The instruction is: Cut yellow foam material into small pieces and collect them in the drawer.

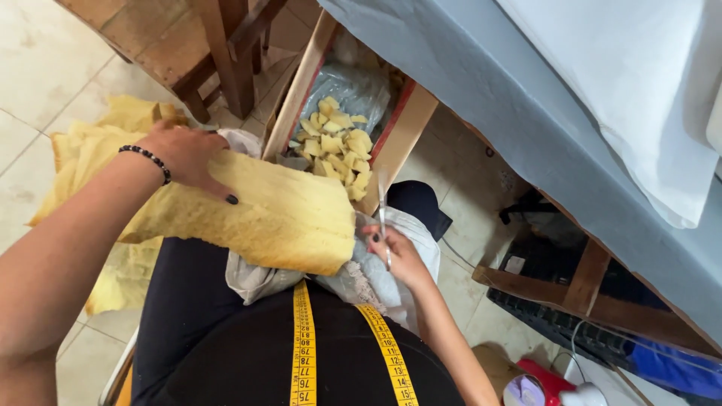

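Head view: left hand is pinching the yellow foam sheet taut over the lap while right hand, grip wrapped around scissors, is cutting beside the box of foam pieces.

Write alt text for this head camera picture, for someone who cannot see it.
A seated person's left hand holds a sheet of yellow foam over the lap while the right hand grips scissors. Cut yellow pieces fill a wooden box ahead.
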